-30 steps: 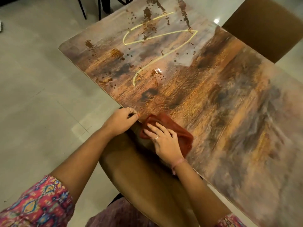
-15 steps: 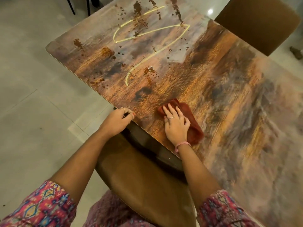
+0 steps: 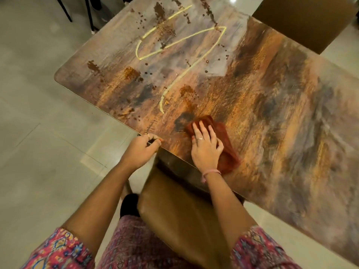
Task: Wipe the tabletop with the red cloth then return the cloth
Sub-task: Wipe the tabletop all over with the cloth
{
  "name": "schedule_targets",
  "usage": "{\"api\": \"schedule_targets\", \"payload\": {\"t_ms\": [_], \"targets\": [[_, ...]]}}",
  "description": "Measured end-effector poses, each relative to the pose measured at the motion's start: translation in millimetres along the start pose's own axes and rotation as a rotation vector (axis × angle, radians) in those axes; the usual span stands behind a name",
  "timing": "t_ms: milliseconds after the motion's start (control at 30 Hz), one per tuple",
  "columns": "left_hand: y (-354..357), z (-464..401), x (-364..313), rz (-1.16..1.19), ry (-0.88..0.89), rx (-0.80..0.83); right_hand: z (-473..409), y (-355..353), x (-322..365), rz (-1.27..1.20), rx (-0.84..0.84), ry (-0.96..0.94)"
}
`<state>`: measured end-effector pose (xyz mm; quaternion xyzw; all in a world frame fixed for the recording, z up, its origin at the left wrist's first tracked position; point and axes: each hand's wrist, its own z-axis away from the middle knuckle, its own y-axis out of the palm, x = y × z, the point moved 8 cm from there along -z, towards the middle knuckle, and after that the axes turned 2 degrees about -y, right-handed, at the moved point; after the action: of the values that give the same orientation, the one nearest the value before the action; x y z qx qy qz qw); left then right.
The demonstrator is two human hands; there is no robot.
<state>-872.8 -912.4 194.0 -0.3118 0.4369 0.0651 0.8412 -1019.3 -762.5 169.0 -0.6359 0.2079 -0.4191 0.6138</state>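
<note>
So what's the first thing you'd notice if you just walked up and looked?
Probably the mess: a long yellow squiggle and brown splatters spread over the far end of the tabletop. Next, the red cloth near the table's front edge, with the right hand pressed flat on it. The left hand grips the table's edge beside it.

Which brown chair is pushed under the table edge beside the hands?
The near brown chair, its seat tucked under the tabletop edge below the right hand. The other chair stands across the table.
</note>
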Motion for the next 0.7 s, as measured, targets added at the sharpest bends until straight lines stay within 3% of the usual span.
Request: {"api": "schedule_targets", "payload": {"t_ms": [67,167,367,433,600,700], "targets": [[-21,-8,8,-0.016,0.011,0.009,-7,18,63,-0.020,0.043,-0.070],[-56,-23,18,-0.060,0.055,0.045,21,42,143,-0.005,0.132,-0.344],[-97,-42,31,-0.193,0.176,0.104,9,39,141,-0.081,0.245,-0.398],[-101,-43,37,-0.206,0.189,0.139,-17,33,130,-0.125,0.221,-0.326],[-102,-40,47,-0.302,0.319,0.175,-119,2,66,-0.119,0.043,0.201],[-105,-39,53,-0.314,0.377,0.150,-121,6,86,-0.069,-0.044,0.346]]}}
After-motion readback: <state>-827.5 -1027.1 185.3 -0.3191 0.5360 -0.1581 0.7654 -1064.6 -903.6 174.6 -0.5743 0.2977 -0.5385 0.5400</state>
